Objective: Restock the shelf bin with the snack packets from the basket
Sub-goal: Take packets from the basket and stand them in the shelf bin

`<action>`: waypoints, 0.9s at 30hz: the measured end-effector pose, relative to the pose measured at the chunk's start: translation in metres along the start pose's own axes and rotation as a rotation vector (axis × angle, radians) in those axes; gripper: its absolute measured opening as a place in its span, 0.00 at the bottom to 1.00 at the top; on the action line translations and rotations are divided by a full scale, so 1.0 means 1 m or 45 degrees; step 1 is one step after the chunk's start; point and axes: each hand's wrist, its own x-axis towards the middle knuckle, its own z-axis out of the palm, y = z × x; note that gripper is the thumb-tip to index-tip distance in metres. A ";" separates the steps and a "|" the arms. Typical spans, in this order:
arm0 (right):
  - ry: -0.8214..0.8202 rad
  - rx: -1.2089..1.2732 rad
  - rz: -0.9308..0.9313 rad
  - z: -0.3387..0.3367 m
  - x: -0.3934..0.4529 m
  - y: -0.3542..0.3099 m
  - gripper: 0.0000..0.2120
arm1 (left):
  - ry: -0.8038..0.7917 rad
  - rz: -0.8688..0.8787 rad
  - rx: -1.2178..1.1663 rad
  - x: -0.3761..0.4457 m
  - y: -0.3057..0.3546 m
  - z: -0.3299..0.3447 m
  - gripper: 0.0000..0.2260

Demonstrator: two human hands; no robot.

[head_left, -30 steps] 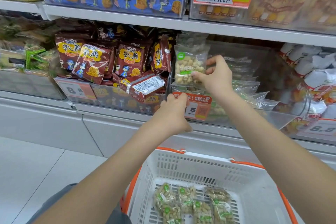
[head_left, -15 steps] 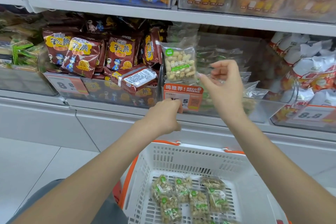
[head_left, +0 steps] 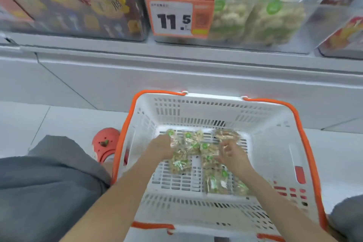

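Note:
A white basket with orange handles stands on the floor below the shelf. Several clear snack packets with green labels lie on its bottom. My left hand is down in the basket, fingers curled over a packet at the left of the pile. Just right of it, my right hand rests on the packets with its fingers apart. Above, the clear shelf bin holds more of the same packets.
An orange price tag reading 11.5 hangs on the bin's front left. Left of it is a bin of red snack bags. My grey-clad knee and an orange shoe sit beside the basket's left side.
Both hands have come down from the shelf bin into the basket. A packet put in the bin stays there. The view has tilted down toward the basket.

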 end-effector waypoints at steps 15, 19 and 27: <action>0.065 -0.169 0.553 0.087 0.051 0.016 0.37 | 0.247 -0.836 -1.345 0.044 -0.011 0.101 0.38; -0.123 -0.234 0.621 0.079 0.052 0.016 0.47 | 0.149 -0.835 -1.476 0.031 -0.008 0.096 0.30; -0.266 0.409 0.408 0.018 0.003 0.001 0.51 | -0.051 -0.395 -1.497 -0.013 0.008 0.055 0.11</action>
